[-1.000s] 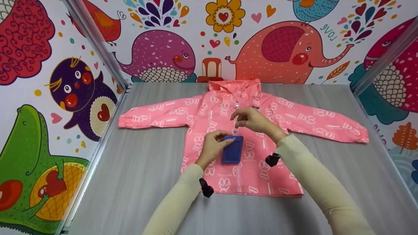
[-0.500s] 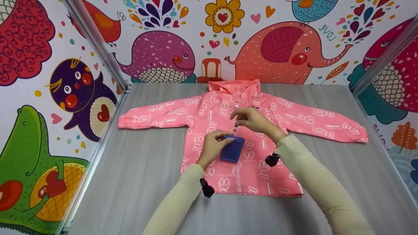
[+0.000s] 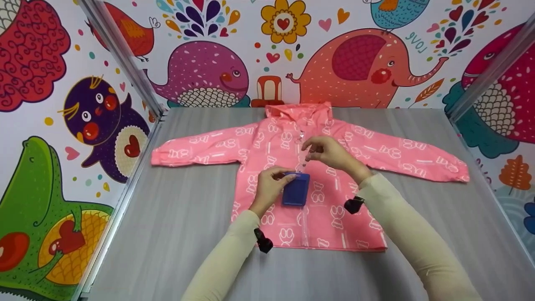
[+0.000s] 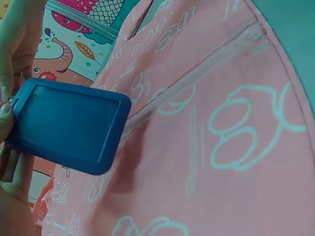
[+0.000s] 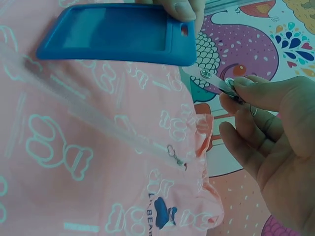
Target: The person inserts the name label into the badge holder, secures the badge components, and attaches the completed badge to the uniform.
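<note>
My left hand [image 3: 269,188] pinches the slotted end of a blue badge holder [image 3: 296,191] between thumb and fingers. It is raised over the front of a pink hooded jacket [image 3: 255,200] printed with white outlines. My right hand [image 3: 332,155] is just beyond it, to the upper right. In the right wrist view its thumb and forefinger pinch a small metal badge clip [image 5: 235,94]. A short clear strap [image 5: 216,81] with a metal snap sticks out from the clip towards the holder's slot [image 5: 184,30], apart from it.
The jacket lies face up on a grey wood-grain table [image 3: 175,234], sleeves spread wide. Its zipper pull [image 5: 176,156] is near the collar. Cartoon-printed panels [image 3: 234,25] stand behind and at both sides, joined by metal corner posts [image 3: 129,62].
My right hand has moved slightly to the right, away from the badge holder, with the clip. The holder tilted in my left hand, then came back nearly straight.
</note>
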{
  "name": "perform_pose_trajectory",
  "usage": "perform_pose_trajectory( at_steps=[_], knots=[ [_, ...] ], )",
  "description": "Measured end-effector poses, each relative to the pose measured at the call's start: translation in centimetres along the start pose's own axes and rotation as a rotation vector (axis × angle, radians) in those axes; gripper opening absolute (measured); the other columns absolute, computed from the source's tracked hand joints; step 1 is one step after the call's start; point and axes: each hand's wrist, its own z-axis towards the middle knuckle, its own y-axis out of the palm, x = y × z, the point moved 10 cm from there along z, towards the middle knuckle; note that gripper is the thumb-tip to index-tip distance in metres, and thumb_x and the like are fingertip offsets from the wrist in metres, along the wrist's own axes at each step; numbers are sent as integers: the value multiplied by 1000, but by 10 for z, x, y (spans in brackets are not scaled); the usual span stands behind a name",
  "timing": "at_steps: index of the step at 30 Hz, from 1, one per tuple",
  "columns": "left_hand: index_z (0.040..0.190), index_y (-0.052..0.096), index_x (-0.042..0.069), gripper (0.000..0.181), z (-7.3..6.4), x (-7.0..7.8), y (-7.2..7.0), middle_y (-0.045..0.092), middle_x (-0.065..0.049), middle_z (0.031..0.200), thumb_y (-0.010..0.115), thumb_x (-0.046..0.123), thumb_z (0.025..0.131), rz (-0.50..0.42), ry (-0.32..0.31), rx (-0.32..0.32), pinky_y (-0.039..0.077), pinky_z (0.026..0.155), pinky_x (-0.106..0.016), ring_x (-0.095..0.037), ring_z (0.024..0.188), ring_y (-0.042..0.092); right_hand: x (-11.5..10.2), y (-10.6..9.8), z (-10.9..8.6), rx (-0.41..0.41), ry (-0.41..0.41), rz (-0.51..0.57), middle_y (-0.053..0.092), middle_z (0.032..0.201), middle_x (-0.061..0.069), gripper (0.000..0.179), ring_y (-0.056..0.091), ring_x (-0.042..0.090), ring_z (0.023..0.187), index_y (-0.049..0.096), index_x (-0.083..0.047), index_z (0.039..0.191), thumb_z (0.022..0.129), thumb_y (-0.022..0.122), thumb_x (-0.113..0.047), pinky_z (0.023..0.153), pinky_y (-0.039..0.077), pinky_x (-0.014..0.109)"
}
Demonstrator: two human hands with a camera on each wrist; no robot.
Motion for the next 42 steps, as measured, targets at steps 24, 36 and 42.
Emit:
perform_pose_trajectory(
  at_steps=[24,36,42],
  knots=[
    [100,76,0,23,8,-37,-5,75,-15,96,79,15,83,23,-13,18,54,76,-20,-3,77,62,110,-10,-69,140,305,107,71,87,25,29,64,7,68,67,9,109,81,67,10,64,58,21],
    [100,75,-4,20,5,-28,-4,74,-22,97,77,7,83,45,-28,31,54,77,-28,-14,79,63,126,-5,-87,180,294,-71,73,80,17,16,56,5,62,74,3,95,79,74,0,55,46,17],
    [99,77,3,20,7,-36,-5,75,-16,95,79,14,82,31,-14,33,54,77,-27,-7,77,62,127,-1,-89,163,268,-121,72,78,14,14,55,7,62,74,1,92,80,75,-3,56,46,18]
  ],
)
